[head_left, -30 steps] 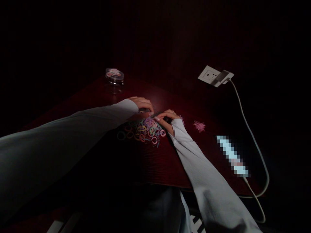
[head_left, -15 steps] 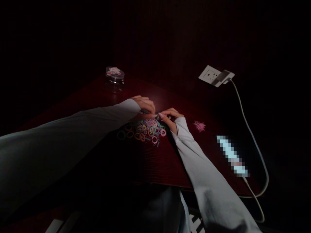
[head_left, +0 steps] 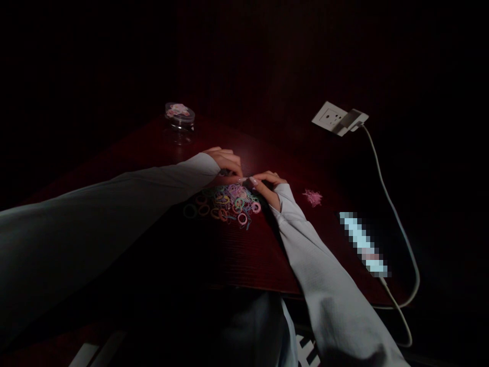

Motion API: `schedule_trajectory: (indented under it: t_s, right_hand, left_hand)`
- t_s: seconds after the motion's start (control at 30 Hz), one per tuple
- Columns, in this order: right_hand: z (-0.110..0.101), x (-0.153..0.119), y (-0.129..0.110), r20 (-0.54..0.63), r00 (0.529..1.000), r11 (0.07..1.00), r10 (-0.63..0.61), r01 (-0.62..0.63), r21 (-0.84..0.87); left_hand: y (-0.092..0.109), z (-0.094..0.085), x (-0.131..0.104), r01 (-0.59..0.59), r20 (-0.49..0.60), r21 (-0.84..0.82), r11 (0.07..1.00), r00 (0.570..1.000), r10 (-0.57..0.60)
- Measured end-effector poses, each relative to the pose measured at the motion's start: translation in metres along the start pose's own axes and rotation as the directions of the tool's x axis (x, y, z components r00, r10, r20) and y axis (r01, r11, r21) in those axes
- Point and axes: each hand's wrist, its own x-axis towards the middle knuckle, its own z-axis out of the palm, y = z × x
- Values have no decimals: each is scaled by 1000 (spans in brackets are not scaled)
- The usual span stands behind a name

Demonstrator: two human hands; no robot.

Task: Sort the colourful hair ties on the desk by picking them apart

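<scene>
A heap of colourful hair ties (head_left: 231, 204), thin elastics mixed with thicker rings, lies on the dark red table. Just beyond its far edge, my left hand (head_left: 225, 162) is closed, the thumb and fingers pinching at their tips. From the other side my right hand (head_left: 269, 184) pinches too, its thumb almost meeting the left one. A small pale hair tie, mostly hidden, seems to be between the right fingertips. What the left fingers hold is too small to make out.
A clear jar with a flower-patterned lid (head_left: 179, 114) stands at the back left. On the right lie a small pink bunch of elastics (head_left: 313, 198) and a blurred-out phone (head_left: 362, 244). Its white cable (head_left: 389, 199) runs to a charger in the wall socket (head_left: 330, 118).
A pale loop showed between the thumbs before; now it is barely visible. Both hands stay pinched together over the heap, and the whole view has shifted slightly.
</scene>
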Motion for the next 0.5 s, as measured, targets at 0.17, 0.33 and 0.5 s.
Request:
schedule_trajectory:
  t_s: [0.17,0.33,0.5]
  right_hand:
    - [2,0,0,-17,1000,1000,-12,12,-5]
    - [8,2,7,-85,996,999,15,-17,-30]
    - [12,3,12,-85,996,997,-38,32,-72]
  left_hand:
    - [-1,1,0,-19,14,-12,1000,1000,19]
    - [-3,4,0,-17,2,-18,1000,1000,17]
    - [-4,6,0,-26,21,-2,1000,999,26]
